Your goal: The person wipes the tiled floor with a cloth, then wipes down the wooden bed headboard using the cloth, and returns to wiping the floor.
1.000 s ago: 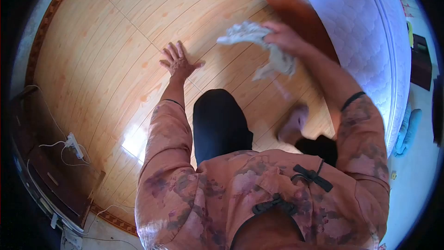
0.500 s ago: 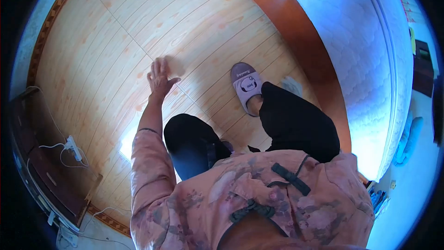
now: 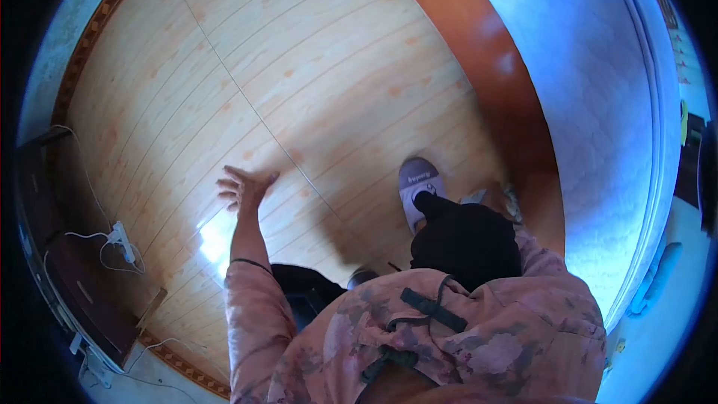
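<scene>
Glossy wood-patterned floor (image 3: pixel 299 90); pale quilted mattress (image 3: pixel 591 97) at two o'clock, edged by a smooth reddish-brown bed frame (image 3: pixel 508 82). Lilac slipper (image 3: pixel 419 179) right of centre. Left hand (image 3: pixel 245 188), nine o'clock, arm extended, fingers spread. Blurred right hand (image 3: pixel 493 198), three o'clock, grip unclear, at a crumpled whitish cloth (image 3: pixel 511 204), partly hidden by the knee (image 3: pixel 464 243)

**Floral pink top (image 3: pixel 493 344) over black trousers (image 3: pixel 471 243)**

The loose top carries a blurry print of grey and purplish blooms. Dark trim edges its cuff (image 3: pixel 250 263), below the fingers (image 3: pixel 227 184) of the left hand (image 3: pixel 249 191). Two dark green knotted fastenings (image 3: pixel 434 310) (rather like fabric bows) sit on the chest. To the right of those fingers shows a lilac slipper (image 3: pixel 410 202), its toe a darker greyish purple with small pale lettering (image 3: pixel 420 177).
</scene>
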